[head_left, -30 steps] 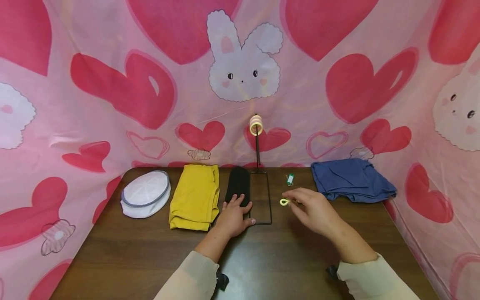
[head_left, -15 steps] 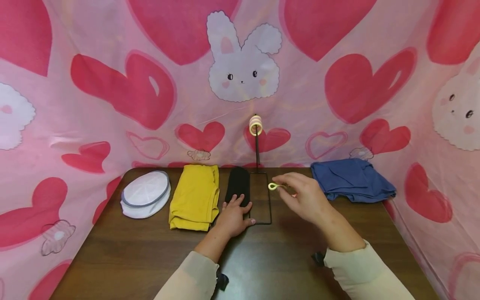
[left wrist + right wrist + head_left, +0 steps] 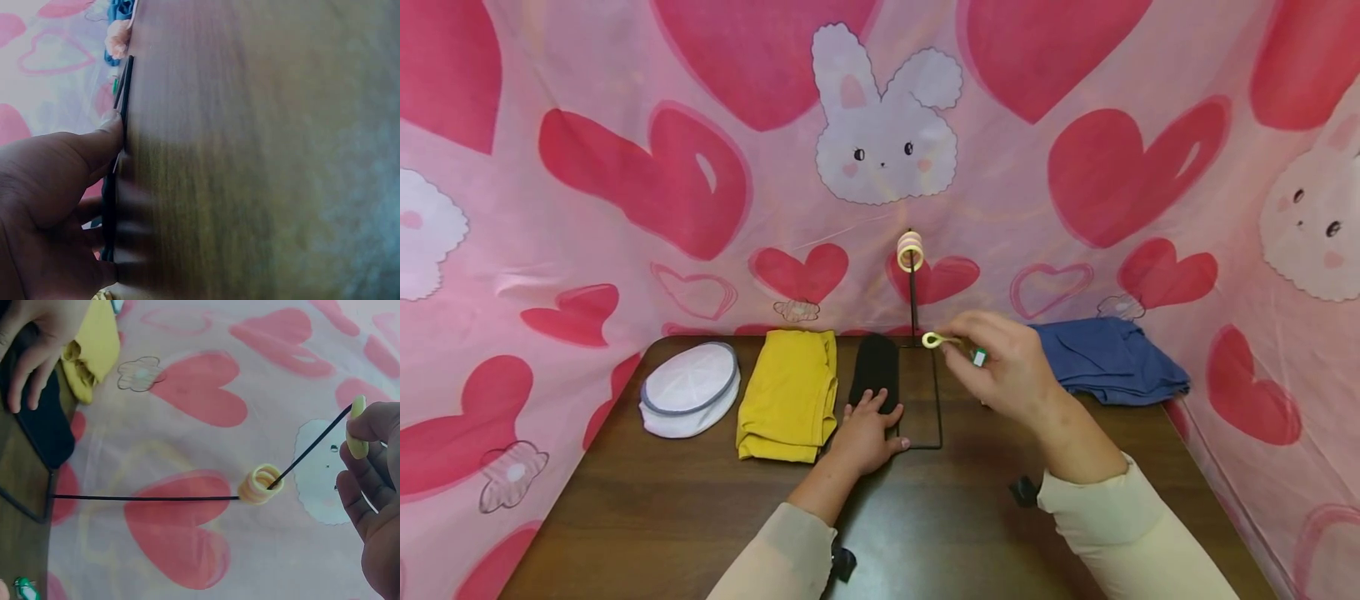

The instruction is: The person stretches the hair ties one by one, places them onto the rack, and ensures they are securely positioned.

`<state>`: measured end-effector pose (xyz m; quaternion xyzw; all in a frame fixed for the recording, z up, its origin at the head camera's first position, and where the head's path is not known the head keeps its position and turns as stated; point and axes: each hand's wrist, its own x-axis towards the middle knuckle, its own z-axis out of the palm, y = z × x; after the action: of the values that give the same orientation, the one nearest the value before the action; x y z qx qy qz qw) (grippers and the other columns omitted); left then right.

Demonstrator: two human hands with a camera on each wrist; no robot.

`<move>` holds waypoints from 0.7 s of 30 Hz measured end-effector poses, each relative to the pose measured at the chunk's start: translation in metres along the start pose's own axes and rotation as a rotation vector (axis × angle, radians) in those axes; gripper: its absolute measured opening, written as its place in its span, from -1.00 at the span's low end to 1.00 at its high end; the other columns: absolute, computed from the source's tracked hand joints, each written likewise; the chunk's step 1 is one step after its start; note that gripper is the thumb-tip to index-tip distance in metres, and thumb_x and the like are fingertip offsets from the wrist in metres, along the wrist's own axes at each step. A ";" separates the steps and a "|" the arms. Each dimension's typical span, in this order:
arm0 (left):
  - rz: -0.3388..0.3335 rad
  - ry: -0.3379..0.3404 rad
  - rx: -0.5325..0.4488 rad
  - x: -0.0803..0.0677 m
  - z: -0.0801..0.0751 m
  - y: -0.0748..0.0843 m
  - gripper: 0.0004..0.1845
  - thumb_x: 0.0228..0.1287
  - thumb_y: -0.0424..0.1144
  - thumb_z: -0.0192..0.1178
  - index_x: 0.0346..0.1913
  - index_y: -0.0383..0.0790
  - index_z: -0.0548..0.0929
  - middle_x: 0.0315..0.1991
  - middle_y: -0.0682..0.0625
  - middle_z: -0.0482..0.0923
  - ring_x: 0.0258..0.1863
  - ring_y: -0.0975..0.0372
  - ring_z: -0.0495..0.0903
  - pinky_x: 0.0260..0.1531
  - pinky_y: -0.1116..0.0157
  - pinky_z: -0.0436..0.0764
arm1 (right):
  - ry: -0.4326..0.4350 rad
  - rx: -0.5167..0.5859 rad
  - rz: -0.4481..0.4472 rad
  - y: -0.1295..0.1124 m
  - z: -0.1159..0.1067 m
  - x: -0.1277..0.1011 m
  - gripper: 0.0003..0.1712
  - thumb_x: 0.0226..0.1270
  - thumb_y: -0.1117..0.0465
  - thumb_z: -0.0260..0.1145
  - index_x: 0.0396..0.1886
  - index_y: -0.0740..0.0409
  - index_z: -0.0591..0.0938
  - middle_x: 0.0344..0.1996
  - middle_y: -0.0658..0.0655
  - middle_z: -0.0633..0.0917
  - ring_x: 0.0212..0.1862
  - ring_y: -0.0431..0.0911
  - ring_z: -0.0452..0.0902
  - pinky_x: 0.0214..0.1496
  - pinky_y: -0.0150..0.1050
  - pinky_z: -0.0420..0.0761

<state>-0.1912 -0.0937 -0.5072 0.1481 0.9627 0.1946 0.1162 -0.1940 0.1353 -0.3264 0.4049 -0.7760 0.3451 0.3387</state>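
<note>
Pink heart-and-bunny cloth point(image 3: 625, 167) backs a dark wood bench point(image 3: 700, 517). Right hand point(image 3: 1007, 367) pinches one small yellow ring point(image 3: 932, 340) betw. thumb & fingertips, held in the air just right of the black wire stand point(image 3: 914, 292), below its hook end. Wrist view shows the ring point(image 3: 357, 428) close to the free tip of the rod. Stacked rings point(image 3: 911, 250) already hang on the hook (approx. 3, hard to count exactly).

Left hand point(image 3: 865, 433) lies flat, fingers straight, pressing the stand's rectangular wire base and touching the black cloth point(image 3: 876, 371) beside it.

Risk, as I judge it: the ring is thin and the pinch light, so it could slip or miss the rod tip; a knock on the rod could tip the stand if the left hand eases off.

Counts: 1 held ring, 1 stand, 1 small green item point(image 3: 979, 357) by the right hand, 1 yellow cloth point(image 3: 788, 392), 1 black cloth, 1 blue cloth point(image 3: 1112, 358), 1 white cap point(image 3: 691, 398).
</note>
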 end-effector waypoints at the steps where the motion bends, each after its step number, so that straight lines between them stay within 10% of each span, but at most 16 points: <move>1: 0.000 0.001 0.000 0.000 0.000 0.000 -0.27 0.36 0.23 0.29 0.52 0.07 0.46 0.63 -0.12 0.13 0.64 -0.08 -0.03 0.51 -0.27 0.01 | 0.006 0.007 -0.007 -0.001 0.000 0.002 -0.70 0.13 0.36 0.52 -0.10 0.14 0.81 -0.20 0.04 0.80 -0.30 -0.13 0.65 -0.21 -0.35 0.64; 21: -0.006 0.006 0.020 -0.001 0.000 0.002 -0.29 0.38 0.22 0.28 0.52 0.08 0.47 0.63 -0.12 0.14 0.64 -0.06 -0.02 0.51 -0.25 0.04 | 0.010 0.044 -0.022 -0.002 0.004 0.019 -0.70 0.15 0.40 0.53 -0.10 0.10 0.82 -0.15 0.03 0.80 -0.08 -0.08 0.69 0.04 -0.52 0.59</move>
<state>-0.1900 -0.0924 -0.5068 0.1459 0.9653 0.1848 0.1126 -0.2021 0.1236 -0.3125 0.4190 -0.7621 0.3604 0.3371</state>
